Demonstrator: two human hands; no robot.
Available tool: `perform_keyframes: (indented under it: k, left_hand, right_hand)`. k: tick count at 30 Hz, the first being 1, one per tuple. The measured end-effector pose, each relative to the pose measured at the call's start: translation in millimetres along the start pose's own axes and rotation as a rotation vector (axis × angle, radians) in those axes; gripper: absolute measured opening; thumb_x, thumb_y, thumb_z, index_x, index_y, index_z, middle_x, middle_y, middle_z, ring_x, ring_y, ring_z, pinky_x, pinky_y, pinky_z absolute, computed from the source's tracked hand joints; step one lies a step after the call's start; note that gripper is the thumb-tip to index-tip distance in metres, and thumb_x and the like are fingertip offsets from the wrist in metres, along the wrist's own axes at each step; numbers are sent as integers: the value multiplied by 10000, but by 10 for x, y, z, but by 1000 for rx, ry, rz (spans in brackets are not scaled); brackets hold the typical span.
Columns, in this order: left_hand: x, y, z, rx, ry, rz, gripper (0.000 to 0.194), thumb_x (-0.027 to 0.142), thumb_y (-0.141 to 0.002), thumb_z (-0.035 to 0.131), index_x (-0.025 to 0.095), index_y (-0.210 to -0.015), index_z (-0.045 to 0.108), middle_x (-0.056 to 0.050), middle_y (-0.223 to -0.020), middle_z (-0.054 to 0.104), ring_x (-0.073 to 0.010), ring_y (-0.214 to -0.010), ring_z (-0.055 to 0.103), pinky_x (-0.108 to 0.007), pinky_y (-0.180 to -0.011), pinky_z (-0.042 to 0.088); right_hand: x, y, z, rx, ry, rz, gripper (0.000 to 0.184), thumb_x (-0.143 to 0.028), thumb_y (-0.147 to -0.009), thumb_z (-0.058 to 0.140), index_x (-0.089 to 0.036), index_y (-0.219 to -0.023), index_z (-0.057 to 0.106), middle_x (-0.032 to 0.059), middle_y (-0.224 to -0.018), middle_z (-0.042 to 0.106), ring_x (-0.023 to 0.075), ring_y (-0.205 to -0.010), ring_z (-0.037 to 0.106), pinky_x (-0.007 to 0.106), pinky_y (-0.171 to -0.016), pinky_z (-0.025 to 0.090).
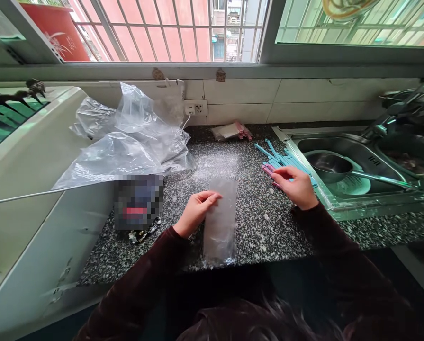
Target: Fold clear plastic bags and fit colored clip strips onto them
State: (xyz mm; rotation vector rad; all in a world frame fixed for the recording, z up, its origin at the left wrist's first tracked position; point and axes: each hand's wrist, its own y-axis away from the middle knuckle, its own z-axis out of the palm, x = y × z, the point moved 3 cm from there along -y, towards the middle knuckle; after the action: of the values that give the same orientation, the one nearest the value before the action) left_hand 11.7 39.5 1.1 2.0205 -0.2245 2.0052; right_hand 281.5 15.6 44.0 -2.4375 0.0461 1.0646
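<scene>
Clear flat plastic bag (221,232), seemingly unfilled, on the black-and-white speckled counter (257,237), pinched by the left hand (196,211).
The right hand (297,187) pinches slim pink plastic strips (267,168), how many I can't tell; loose turquoise plastic strips (289,161) remain beside; farther back, a clear plastic packet with pink pieces (230,130).

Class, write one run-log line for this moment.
left hand: pinching clear plastic bag; right hand: at pink strips; nearby: blue strips
</scene>
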Motion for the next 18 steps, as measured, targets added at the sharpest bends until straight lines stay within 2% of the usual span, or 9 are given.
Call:
perform_keyframes:
  k: [3, 6, 9, 14, 18]
  left_hand:
    - [4, 10, -8, 4, 48, -11, 379, 479, -642, 707, 117, -754, 721, -7, -580, 581, -71, -518, 433, -200, -498, 328]
    - [19, 26, 9, -2, 58, -18, 371, 470, -635, 713, 116, -747, 717, -4, -578, 577, -70, -516, 434, -202, -499, 327]
    - [35, 36, 13, -4, 62, -22, 368, 466, -628, 716, 115, -740, 714, 1, -571, 571, -66, -508, 425, -202, -494, 316]
    - [25, 23, -21, 12, 81, -33, 391, 478, -609, 724, 106, -729, 708, 7, -558, 559, -60, -504, 414, -200, -495, 298]
    - [11, 5, -38, 17, 86, -36, 404, 491, -607, 718, 107, -730, 705, 8, -558, 553, -61, -498, 403, -205, -487, 286]
  right_hand:
    - [352, 109, -283, 49, 276, 26, 216, -380, -773, 557, -188, -748, 651, 70, -760, 653, 185, -677, 574, 351, -673, 477]
    - [578, 168, -384, 24, 494, 19, 237, -382, -781, 539, -180, -753, 661, 84, -765, 661, 195, -682, 575, 350, -672, 466]
    - [632, 96, -340, -17, 597, 27, 229, -357, -781, 534, -173, -780, 671, 93, -802, 674, 203, -710, 588, 346, -675, 464]
    - [552, -126, -174, -93, 731, 52, 259, -400, -768, 571, -167, -798, 678, 120, -845, 684, 255, -811, 613, 362, -666, 458]
    - [589, -196, -94, -125, 802, 54, 281, -458, -734, 598, -187, -729, 671, 112, -767, 676, 248, -741, 607, 341, -586, 433]
